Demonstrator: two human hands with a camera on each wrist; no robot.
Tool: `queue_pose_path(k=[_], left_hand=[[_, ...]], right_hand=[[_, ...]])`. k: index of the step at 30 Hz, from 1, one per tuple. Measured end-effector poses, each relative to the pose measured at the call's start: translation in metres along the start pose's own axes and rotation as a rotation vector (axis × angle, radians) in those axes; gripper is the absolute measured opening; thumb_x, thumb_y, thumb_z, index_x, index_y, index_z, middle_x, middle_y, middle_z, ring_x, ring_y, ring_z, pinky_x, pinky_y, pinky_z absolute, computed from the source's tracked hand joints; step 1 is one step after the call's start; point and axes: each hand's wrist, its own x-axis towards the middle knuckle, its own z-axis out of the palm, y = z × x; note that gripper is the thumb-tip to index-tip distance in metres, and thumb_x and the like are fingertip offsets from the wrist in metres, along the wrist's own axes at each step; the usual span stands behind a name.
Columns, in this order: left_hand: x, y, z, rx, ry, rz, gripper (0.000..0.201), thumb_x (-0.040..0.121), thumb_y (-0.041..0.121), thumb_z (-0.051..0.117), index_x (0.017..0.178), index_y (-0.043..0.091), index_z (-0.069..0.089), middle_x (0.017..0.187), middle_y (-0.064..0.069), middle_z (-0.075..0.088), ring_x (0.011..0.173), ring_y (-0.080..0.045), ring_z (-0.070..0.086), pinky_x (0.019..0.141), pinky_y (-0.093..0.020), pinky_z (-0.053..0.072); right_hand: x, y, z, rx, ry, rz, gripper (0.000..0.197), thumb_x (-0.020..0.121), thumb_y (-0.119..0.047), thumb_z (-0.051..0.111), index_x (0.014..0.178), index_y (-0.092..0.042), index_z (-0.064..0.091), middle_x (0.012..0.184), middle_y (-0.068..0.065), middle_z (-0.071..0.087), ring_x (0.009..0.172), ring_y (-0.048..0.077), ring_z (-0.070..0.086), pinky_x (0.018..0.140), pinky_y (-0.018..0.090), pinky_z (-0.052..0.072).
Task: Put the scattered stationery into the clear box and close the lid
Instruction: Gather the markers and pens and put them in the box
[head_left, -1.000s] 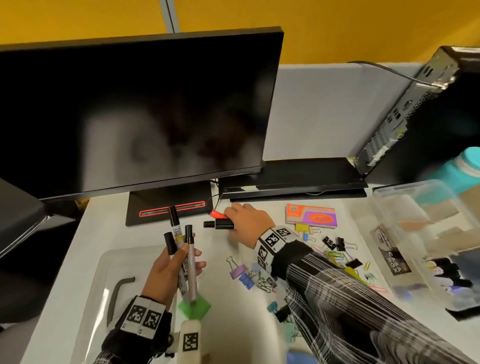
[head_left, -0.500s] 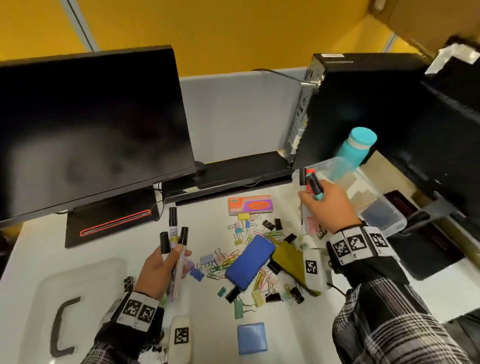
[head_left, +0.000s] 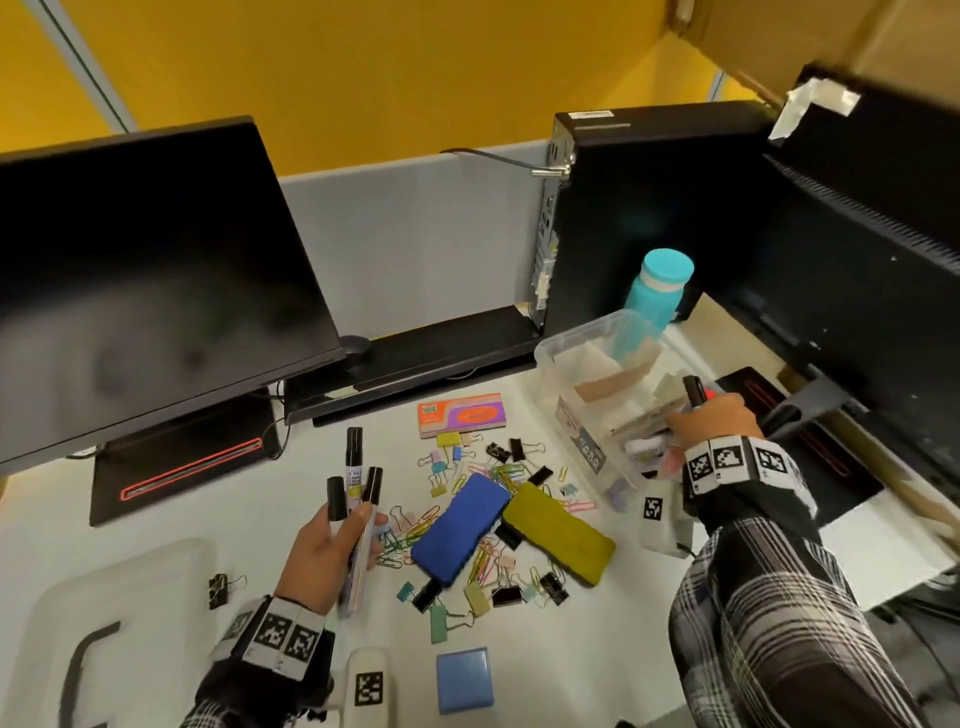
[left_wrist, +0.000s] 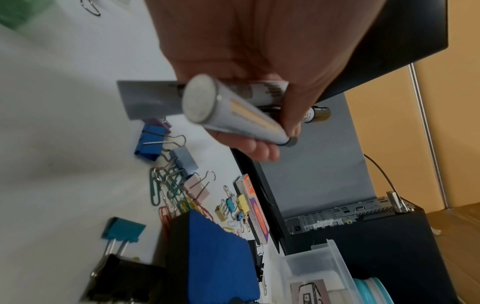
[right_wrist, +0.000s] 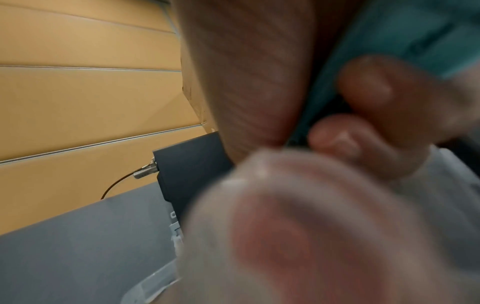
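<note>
Three white marker pens with black caps (head_left: 358, 486) stand up in the left hand (head_left: 324, 553), whose fingers are curled around their barrels above the white desk (head_left: 156, 519). The left wrist view shows the round grey end of one pen (left_wrist: 201, 98) close up, with the fingers wrapped over it. To the left of that hand the clear plastic lid with a black handle (head_left: 93, 639) lies flat on the desk. A small blue square pad (head_left: 463, 679) lies near the front edge.

Just past the left hand lies a heap of coloured paper clips and binder clips (head_left: 467, 483). A blue oblong eraser (head_left: 460, 525) and a yellow-green oblong eraser (head_left: 558, 530) rest on top of the heap, side by side. Behind them lies a flat orange and purple packet (head_left: 462, 414).

To the right stands the clear plastic box (head_left: 582, 343), open on top, with papers and pens inside. The right hand (head_left: 714, 423) is over the box, fingers curled around a black-capped marker (head_left: 693, 392) that points up. The right wrist view is too blurry to show more.

Farther back stand a teal bottle (head_left: 660, 288), a black computer tower (head_left: 649, 208) and a black monitor (head_left: 145, 280).
</note>
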Motion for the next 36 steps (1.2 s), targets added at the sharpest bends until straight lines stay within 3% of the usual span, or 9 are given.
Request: queue_pose_path(k=[5, 11, 16, 18, 21, 23, 26, 32, 36], left_hand=[[-0.005, 0.001, -0.001, 0.003, 0.023, 0.001, 0.024, 0.095, 0.023, 0.049, 0.103, 0.003, 0.058, 0.076, -0.01, 0.07, 0.062, -0.022, 0.063, 0.052, -0.02, 0.055], [-0.009, -0.003, 0.002, -0.026, 0.07, -0.018, 0.016, 0.095, 0.021, 0.048, 0.098, 0.01, 0.059, 0.075, -0.005, 0.073, 0.065, -0.023, 0.061, 0.049, -0.015, 0.053], [-0.009, -0.006, 0.012, -0.047, 0.07, -0.055, 0.02, 0.095, 0.022, 0.049, 0.105, 0.008, 0.06, 0.083, -0.01, 0.073, 0.064, -0.022, 0.058, 0.057, -0.028, 0.051], [-0.009, -0.006, 0.017, 0.01, 0.067, -0.051, 0.024, 0.095, 0.024, 0.049, 0.105, 0.006, 0.061, 0.081, -0.01, 0.069, 0.06, -0.019, 0.058, 0.054, -0.022, 0.051], [-0.009, -0.006, 0.023, 0.075, 0.078, -0.018, 0.026, 0.095, 0.028, 0.049, 0.105, 0.008, 0.062, 0.086, -0.009, 0.071, 0.063, -0.018, 0.063, 0.055, -0.022, 0.051], [-0.011, -0.005, 0.024, 0.098, 0.081, -0.013, 0.025, 0.094, 0.029, 0.05, 0.106, 0.01, 0.062, 0.09, -0.011, 0.071, 0.067, -0.02, 0.064, 0.058, -0.024, 0.051], [-0.013, -0.006, 0.026, 0.124, 0.08, -0.015, 0.024, 0.094, 0.029, 0.05, 0.104, 0.011, 0.062, 0.088, -0.012, 0.07, 0.071, -0.023, 0.065, 0.06, -0.026, 0.051], [-0.021, 0.005, 0.039, 0.11, 0.08, -0.013, 0.01, 0.094, 0.024, 0.052, 0.09, 0.022, 0.061, 0.079, -0.003, 0.069, 0.072, -0.025, 0.064, 0.06, -0.027, 0.05], [-0.023, 0.011, 0.046, 0.147, 0.052, -0.012, 0.014, 0.094, 0.027, 0.052, 0.093, 0.018, 0.062, 0.077, -0.007, 0.07, 0.068, -0.022, 0.064, 0.054, -0.022, 0.052]], right_hand=[[0.012, 0.007, -0.003, -0.115, -0.132, -0.12, 0.028, 0.08, -0.029, 0.065, 0.098, -0.009, 0.059, 0.094, 0.015, 0.068, 0.088, 0.031, 0.063, 0.076, 0.033, 0.048], [0.019, 0.013, -0.014, 0.051, -0.097, -0.056, 0.046, 0.086, -0.029, 0.058, 0.119, 0.001, 0.046, 0.113, 0.022, 0.058, 0.101, 0.036, 0.057, 0.075, 0.034, 0.04], [0.019, 0.004, -0.014, -0.036, -0.101, -0.034, 0.044, 0.09, -0.028, 0.054, 0.119, 0.004, 0.047, 0.118, 0.024, 0.057, 0.108, 0.039, 0.056, 0.084, 0.041, 0.044], [0.018, 0.003, -0.012, -0.137, -0.13, -0.109, 0.039, 0.092, -0.028, 0.051, 0.112, 0.004, 0.058, 0.111, 0.024, 0.062, 0.106, 0.04, 0.058, 0.087, 0.043, 0.046], [0.02, 0.005, -0.016, -0.182, -0.192, -0.152, 0.036, 0.091, -0.03, 0.051, 0.108, 0.001, 0.062, 0.091, 0.017, 0.062, 0.09, 0.037, 0.061, 0.077, 0.041, 0.047], [0.028, 0.009, -0.019, -0.13, -0.208, -0.118, 0.047, 0.09, -0.04, 0.045, 0.115, -0.001, 0.056, 0.095, 0.017, 0.063, 0.086, 0.034, 0.061, 0.076, 0.038, 0.047], [0.036, 0.011, -0.026, 0.027, -0.214, -0.099, 0.06, 0.093, -0.045, 0.034, 0.127, 0.004, 0.039, 0.112, 0.021, 0.056, 0.104, 0.038, 0.056, 0.086, 0.04, 0.043], [0.033, 0.01, -0.028, -0.077, -0.153, -0.195, 0.04, 0.095, -0.039, 0.039, 0.087, -0.002, 0.05, 0.106, 0.03, 0.06, 0.096, 0.044, 0.056, 0.08, 0.045, 0.044], [0.034, 0.005, -0.02, -0.254, -0.225, -0.203, 0.049, 0.093, -0.047, 0.035, 0.085, -0.003, 0.057, 0.083, 0.012, 0.061, 0.077, 0.031, 0.059, 0.076, 0.04, 0.047]])
